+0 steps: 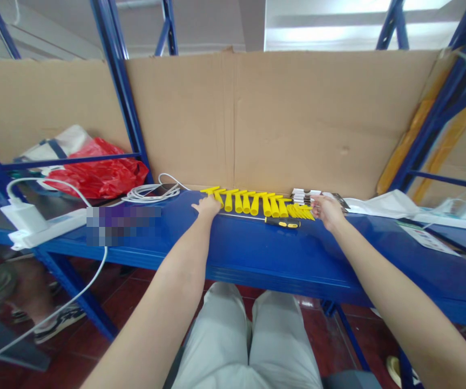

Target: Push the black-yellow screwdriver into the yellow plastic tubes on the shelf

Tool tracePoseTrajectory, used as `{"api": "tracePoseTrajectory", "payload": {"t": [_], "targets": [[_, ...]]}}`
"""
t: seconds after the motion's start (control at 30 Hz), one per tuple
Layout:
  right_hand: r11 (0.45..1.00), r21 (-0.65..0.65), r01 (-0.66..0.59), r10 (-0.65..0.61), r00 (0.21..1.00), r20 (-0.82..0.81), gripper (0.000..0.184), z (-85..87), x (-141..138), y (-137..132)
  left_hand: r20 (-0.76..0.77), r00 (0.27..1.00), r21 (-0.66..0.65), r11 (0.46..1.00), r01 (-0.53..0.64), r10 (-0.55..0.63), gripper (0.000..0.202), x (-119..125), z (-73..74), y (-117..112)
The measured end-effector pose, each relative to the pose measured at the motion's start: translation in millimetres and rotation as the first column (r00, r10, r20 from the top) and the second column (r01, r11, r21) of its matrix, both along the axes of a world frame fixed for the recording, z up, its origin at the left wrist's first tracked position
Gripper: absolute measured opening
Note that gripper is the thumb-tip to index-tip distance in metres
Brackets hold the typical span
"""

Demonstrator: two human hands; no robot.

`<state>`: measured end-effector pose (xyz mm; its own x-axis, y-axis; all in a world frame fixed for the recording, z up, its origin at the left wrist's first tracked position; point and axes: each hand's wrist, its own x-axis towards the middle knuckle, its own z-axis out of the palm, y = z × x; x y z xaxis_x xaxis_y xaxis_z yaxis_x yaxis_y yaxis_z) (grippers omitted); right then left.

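Note:
A row of several yellow T-shaped plastic pieces [255, 203] lies along the back of the blue shelf. My left hand [207, 206] rests at the left end of this row, thumb stretched out to the side and fingertips against the end pieces. Small flat yellow pieces [299, 211] overlap at the row's right end. Just beside them is my right hand [326, 212], its fingers drawn together in a pinch; what they hold, if anything, is too small to make out. In front of the row lies a screwdriver [283, 222] with a black and yellow handle and a long shaft.
Black-and-white packets [306, 194] sit behind my right hand. A cardboard sheet [289, 124] closes off the back. On the left are a power strip [54, 229], a coiled white cable [147, 193] and a red plastic bag [103, 170]. White bags [386, 205] lie right.

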<state>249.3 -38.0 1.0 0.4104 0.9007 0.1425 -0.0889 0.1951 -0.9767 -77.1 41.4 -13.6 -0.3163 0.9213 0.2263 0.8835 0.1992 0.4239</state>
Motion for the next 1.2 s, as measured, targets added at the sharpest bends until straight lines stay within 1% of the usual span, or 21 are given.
{"api": "tracePoseTrajectory", "payload": {"t": [0.13, 0.2, 0.27, 0.37, 0.47, 0.53, 0.67, 0.8, 1.0, 1.1, 1.2], "targets": [[1.0, 0.007, 0.011, -0.012, 0.997, 0.077, 0.014, -1.9, 1.4, 3.1, -0.057, 0.997, -0.047, 0.998, 0.04, -0.043, 0.049, -11.0, 3.6, 2.3], [1.0, 0.02, 0.004, -0.007, 0.993, 0.122, 0.014, 0.2, 1.9, 5.1, -0.077, 0.996, -0.055, 0.997, 0.048, -0.052, 0.049, -16.0, 5.3, 1.8], [0.999, 0.043, -0.002, -0.005, 0.986, 0.169, 0.012, 5.0, 1.6, 6.6, -0.091, 0.995, -0.037, 0.999, 0.033, -0.037, 0.05, -21.0, 7.2, -0.3], [0.998, 0.064, 0.002, -0.018, 0.966, 0.258, 0.009, 16.2, 0.1, 4.8, -0.104, 0.993, 0.044, 0.998, -0.052, 0.056, 0.054, -31.0, 10.8, -6.6], [0.998, 0.068, -0.004, -0.021, 0.933, 0.359, 0.01, 28.0, -0.1, -4.2, -0.086, 0.976, 0.106, 0.976, -0.19, 0.199, 0.061, -45.5, 14.0, -15.1], [0.997, 0.077, -0.015, -0.018, 0.912, 0.41, 0.012, 33.8, 1.8, -11.9, -0.069, 0.962, 0.105, 0.961, -0.257, 0.265, 0.064, -56.3, 14.8, -20.7], [0.997, 0.079, 0.026, -0.058, 0.895, 0.442, 0.02, 37.6, 10.3, -19.9, -0.046, 0.943, 0.043, 0.944, -0.328, 0.33, 0.065, -73.6, 12.4, -28.6], [0.993, 0.105, 0.049, -0.09, 0.896, 0.435, 0.018, 33.1, 19.0, -16.7, -0.024, 0.945, 0.006, 0.946, -0.325, 0.325, 0.065, -81.5, 7.3, -31.2], [0.995, 0.087, 0.05, -0.086, 0.874, 0.479, 0.013, 25.6, 24.6, -13.9, -0.016, 0.96, 0.021, 0.96, -0.278, 0.278, 0.065, -87.8, 2.1, -32.4], [0.995, 0.086, 0.054, -0.091, 0.853, 0.513, 0.013, 25.3, 27.7, -11.7, -0.027, 0.963, 0.056, 0.963, -0.265, 0.266, 0.065, -89.9, 1.6, -30.6], [0.991, 0.106, 0.078, -0.124, 0.824, 0.553, 0.016, 28.2, 32.4, -6.0, -0.076, 0.976, 0.134, 0.972, -0.191, 0.202, 0.064, -89.2, 2.2, -24.4]]}}
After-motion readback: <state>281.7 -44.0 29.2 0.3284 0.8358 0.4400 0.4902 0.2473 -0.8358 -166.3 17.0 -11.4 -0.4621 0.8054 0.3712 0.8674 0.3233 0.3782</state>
